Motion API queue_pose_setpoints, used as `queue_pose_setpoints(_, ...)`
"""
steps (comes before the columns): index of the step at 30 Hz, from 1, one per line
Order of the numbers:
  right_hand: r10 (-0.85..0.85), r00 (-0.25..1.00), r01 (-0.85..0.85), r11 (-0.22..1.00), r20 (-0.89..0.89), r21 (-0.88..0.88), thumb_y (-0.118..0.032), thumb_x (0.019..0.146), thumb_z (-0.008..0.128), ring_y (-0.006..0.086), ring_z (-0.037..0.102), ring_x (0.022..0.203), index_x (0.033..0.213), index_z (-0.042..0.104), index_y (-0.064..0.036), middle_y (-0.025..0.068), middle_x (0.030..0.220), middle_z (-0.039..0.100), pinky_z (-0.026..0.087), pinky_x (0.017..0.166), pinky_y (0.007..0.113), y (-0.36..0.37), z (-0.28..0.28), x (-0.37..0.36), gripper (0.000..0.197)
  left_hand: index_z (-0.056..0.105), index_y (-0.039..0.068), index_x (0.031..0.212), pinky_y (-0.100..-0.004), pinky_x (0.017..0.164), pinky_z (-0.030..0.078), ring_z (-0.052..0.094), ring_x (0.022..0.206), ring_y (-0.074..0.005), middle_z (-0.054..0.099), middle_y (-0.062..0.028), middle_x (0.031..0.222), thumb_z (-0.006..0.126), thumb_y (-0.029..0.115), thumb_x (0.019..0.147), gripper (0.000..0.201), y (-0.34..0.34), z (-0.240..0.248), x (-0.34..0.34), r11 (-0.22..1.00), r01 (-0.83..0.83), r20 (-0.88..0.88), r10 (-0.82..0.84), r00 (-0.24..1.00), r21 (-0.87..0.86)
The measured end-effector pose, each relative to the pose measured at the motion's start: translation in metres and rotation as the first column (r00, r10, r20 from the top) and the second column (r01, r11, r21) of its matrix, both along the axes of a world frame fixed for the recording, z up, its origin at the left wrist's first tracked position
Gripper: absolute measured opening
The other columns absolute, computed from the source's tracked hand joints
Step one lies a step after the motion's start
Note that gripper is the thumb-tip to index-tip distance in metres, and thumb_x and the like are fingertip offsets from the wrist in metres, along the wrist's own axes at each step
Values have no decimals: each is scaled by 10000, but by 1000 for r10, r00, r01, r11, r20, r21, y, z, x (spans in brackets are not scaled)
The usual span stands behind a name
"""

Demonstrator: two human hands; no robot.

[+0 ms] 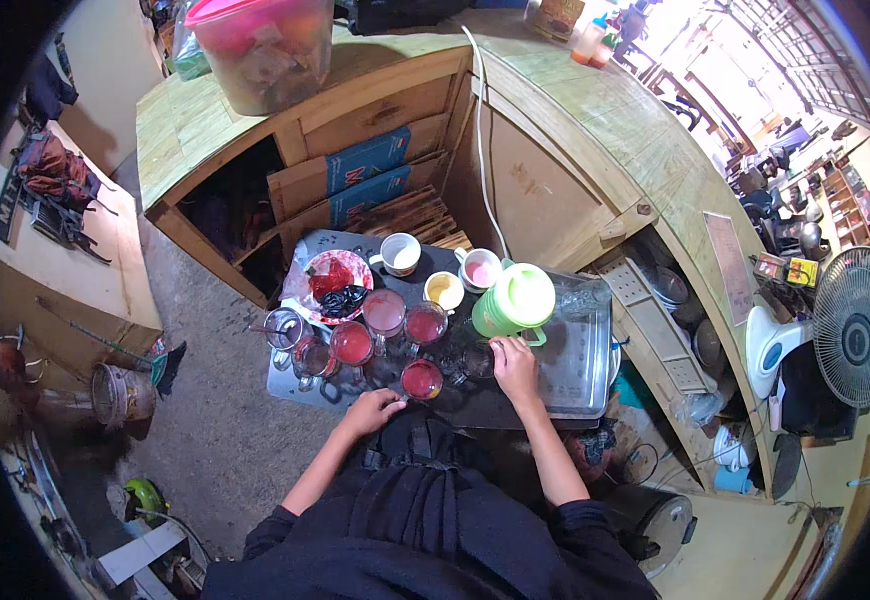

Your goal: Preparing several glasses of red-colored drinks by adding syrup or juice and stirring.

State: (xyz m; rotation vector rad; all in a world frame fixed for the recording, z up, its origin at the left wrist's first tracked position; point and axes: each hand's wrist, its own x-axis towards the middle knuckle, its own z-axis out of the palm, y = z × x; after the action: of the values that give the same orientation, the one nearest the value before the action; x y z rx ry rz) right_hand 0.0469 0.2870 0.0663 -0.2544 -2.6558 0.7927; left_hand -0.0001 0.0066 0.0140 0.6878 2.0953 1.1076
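Note:
My left hand (373,411) is closed, its fingertips at the handle side of a glass mug of red drink (421,380). The fingers of my right hand (516,370) are curled at the side of an empty-looking glass mug (476,360), just below a lidded green pitcher (517,298). More glass mugs of red drink (351,343) are grouped to the left. A clear mug with a spoon (284,328) is at the far left. Behind them sit a plate (363,266) with red stuff and a dark plastic bag (343,300), and a yellowish cup (444,291).
A white mug (399,254) and a pink-tinged cup (478,269) stand at the back. A clear tray (580,385) lies right of the pitcher. The wooden counter (595,130) curves around the low table, bearing a plastic tub (263,60). A fan (855,325) stands far right.

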Motion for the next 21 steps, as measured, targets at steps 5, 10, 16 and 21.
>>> queue_pose_setpoints(5, 52, 999, -51, 998, 15, -24, -88, 809, 522, 305, 576, 757, 811, 604, -20, 126, 785, 609, 452, 684, 373, 2, 6, 1, 106, 613, 32, 924, -376, 721, 461, 596, 839, -316, 614, -159, 892, 557, 300, 826, 291, 0, -4, 0, 1000, 19, -33, -19, 999, 16)
queue_pose_setpoints(10, 55, 997, -58, 998, 62, 38, -106, 799, 539, 290, 582, 761, 820, 607, -23, 117, 798, 615, 460, 690, 361, 2, 6, 6, 109, 612, 34, 926, -378, 707, 463, 599, 817, -312, 613, -162, 875, 561, 299, 822, 289, 0, -1, 0, 1000, 2, 23, -1, 1000, -12)
queue_pose_setpoints(16, 90, 977, -98, 995, 192, 29, -106, 790, 547, 281, 593, 766, 827, 621, -32, 107, 808, 628, 469, 687, 354, -1, 10, 7, 110, 612, 28, 925, -375, 725, 460, 596, 837, -314, 614, -159, 888, 559, 306, 825, 300, -1, -4, 1, 1000, -5, -8, 5, 1000, 25)
queue_pose_setpoints(21, 92, 994, -92, 996, 63, -6, -111, 790, 549, 278, 596, 762, 821, 633, -38, 104, 806, 632, 470, 689, 356, -6, 3, 4, 115, 612, 28, 926, -372, 729, 460, 595, 843, -315, 615, -157, 893, 557, 312, 828, 305, 0, -1, 0, 1000, 9, -14, -9, 1000, 25)
